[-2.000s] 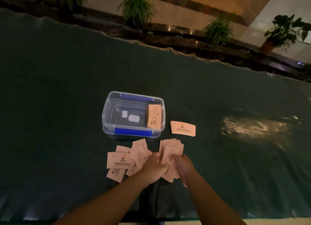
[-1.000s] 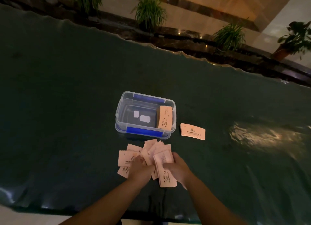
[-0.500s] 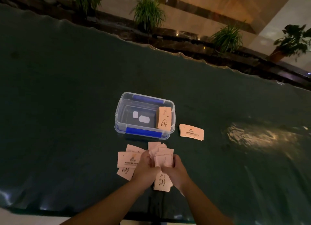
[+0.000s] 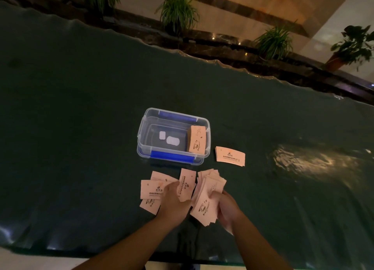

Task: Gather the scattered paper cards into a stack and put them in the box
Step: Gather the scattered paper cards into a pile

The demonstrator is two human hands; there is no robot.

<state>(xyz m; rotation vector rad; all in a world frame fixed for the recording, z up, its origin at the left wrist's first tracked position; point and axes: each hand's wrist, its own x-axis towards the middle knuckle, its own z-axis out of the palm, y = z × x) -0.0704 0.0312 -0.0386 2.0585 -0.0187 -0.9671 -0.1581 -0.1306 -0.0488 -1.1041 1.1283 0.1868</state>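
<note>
A clear plastic box (image 4: 141,140) with blue clips stands on the dark table, and a stack of pink cards (image 4: 196,140) leans against its right wall inside. My right hand (image 4: 226,207) grips a fanned bundle of cards (image 4: 206,201) in front of the box. My left hand (image 4: 174,201) pinches a single card (image 4: 187,183) and rests over loose cards (image 4: 149,188) lying flat to the left. A small pile of cards (image 4: 230,156) lies by itself to the right of the box.
The table (image 4: 81,108) is covered in dark green glossy sheet, with a bright glare patch (image 4: 309,160) at the right. Its near edge (image 4: 60,249) runs just below my forearms. Potted plants (image 4: 178,10) line a ledge beyond the far edge.
My hands have parted: the right keeps the bundle and has shifted right, the left now lifts one card from the loose ones. The box and the pile beside it have stayed put.
</note>
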